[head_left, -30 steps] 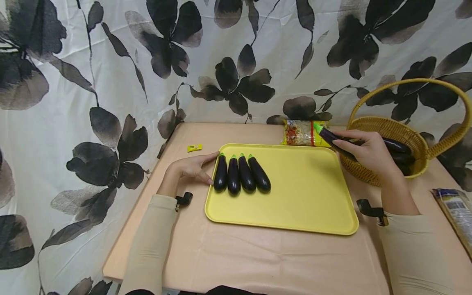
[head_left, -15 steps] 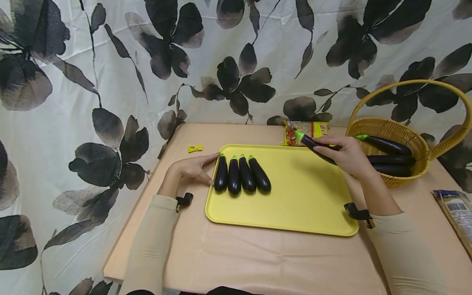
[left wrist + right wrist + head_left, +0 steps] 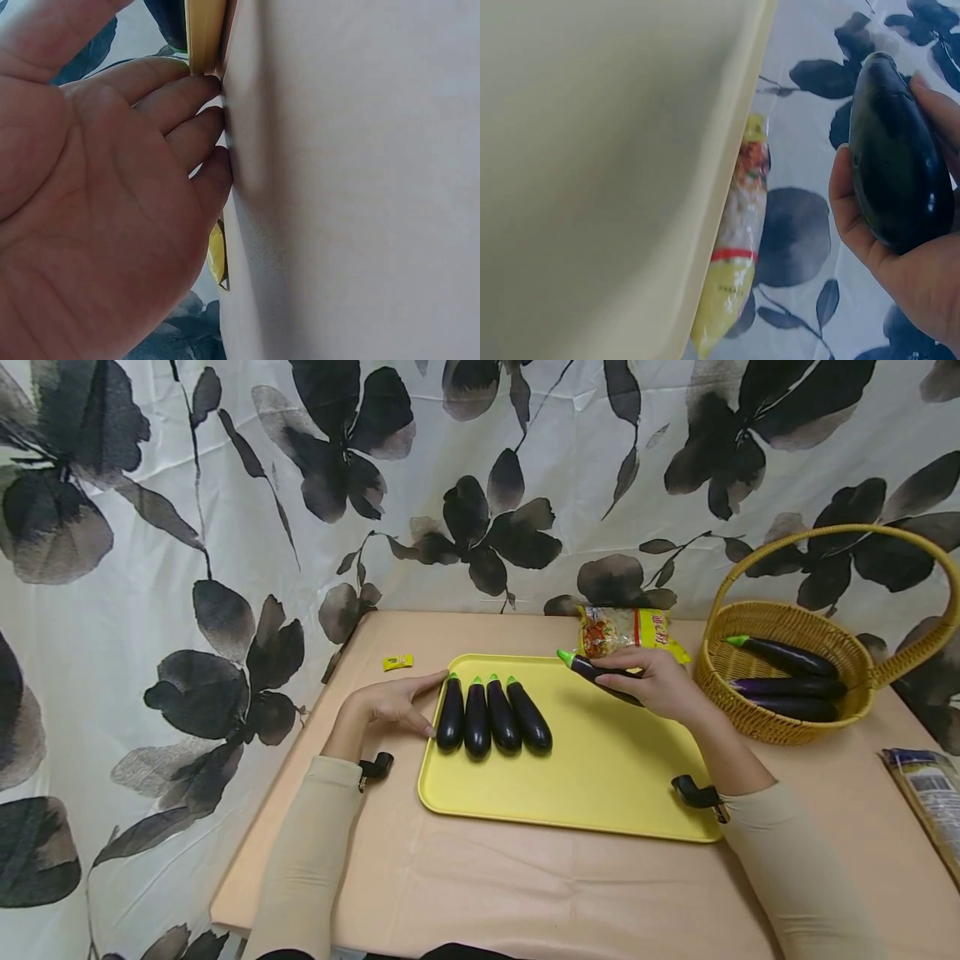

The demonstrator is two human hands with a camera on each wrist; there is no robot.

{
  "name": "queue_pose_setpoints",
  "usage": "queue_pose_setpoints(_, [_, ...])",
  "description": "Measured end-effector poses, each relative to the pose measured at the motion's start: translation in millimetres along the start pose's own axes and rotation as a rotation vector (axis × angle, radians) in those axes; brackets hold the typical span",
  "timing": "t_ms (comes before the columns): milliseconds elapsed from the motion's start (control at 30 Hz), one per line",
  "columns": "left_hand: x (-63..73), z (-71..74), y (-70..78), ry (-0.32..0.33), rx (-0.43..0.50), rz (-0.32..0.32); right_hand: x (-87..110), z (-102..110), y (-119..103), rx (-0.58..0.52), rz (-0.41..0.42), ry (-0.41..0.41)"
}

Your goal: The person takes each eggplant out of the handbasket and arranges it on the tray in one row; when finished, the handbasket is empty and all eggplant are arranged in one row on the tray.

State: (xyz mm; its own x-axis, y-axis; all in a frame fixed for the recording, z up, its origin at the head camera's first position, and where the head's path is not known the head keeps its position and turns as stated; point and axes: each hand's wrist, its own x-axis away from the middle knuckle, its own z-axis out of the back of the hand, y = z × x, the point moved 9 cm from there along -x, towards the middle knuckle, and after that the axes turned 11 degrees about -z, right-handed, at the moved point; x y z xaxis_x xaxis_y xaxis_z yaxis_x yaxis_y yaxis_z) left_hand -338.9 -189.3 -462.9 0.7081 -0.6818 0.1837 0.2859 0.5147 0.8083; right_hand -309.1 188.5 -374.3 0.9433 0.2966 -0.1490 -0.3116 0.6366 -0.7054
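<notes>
My right hand (image 3: 660,687) grips a dark purple eggplant (image 3: 587,669) above the back of the yellow tray (image 3: 585,785), its green stem end pointing left. The right wrist view shows fingers and thumb curled round this eggplant (image 3: 900,165). Several more eggplants (image 3: 501,718) lie side by side at the tray's left end, stems toward the back. My left hand (image 3: 386,706) touches the tray's left edge with fingertips and thumb. In the left wrist view, the left hand (image 3: 112,180) has its fingers fairly straight, tips against the tray's rim (image 3: 204,37).
A wicker basket (image 3: 712,693) with a tall handle stands right of the tray, with 3 eggplants (image 3: 787,656) inside. Behind the tray lies a clear-and-yellow food packet (image 3: 615,631). A small yellow sachet (image 3: 397,662) is at back left, another packet (image 3: 926,793) at the right edge.
My right hand has carried the eggplant left from the basket to over the tray, uncovering the eggplants in the basket. The left hand has stayed at the tray's edge.
</notes>
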Motion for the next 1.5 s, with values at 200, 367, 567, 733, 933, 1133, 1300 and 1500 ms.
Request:
queue_pose_setpoints(200, [-1.3, 1.3, -2.8, 0.004, 0.005, 0.003, -5.9, -19.5, -9.3, 0.070, 0.015, -0.055])
queue_pose_setpoints(367, [-0.7, 1.1, -4.2, 0.003, 0.003, 0.016, -11.0, -34.9, -11.6, 0.091, 0.056, -0.092])
queue_pose_setpoints(567, [0.7, 0.8, -1.8, 0.001, 0.013, 0.013, -15.8, -48.2, -12.0, 0.149, 0.083, -0.107])
queue_pose_setpoints(733, [1.8, 0.5, -1.1, -0.001, 0.018, 0.016, -18.8, -57.4, -11.1, 0.181, 0.063, -0.135])
queue_pose_setpoints(933, [0.8, 1.5, -3.1, 0.000, 0.018, 0.009, -20.2, -66.5, -10.9, 0.209, 0.033, -0.181])
queue_pose_setpoints(1133, [1.3, 2.3, -2.4, 0.004, 0.032, 0.008, -20.4, -72.0, -7.0, 0.219, -0.007, -0.224])
queue_pose_setpoints(1300, [1.8, 2.6, -2.3, 0.002, 0.015, 0.000, -19.6, -76.2, -4.2, 0.235, -0.014, -0.273])
queue_pose_setpoints(1500, [2.0, 2.1, -3.5, 0.002, -0.016, -0.002, -16.6, -76.8, -5.9, 0.261, -0.017, -0.289])
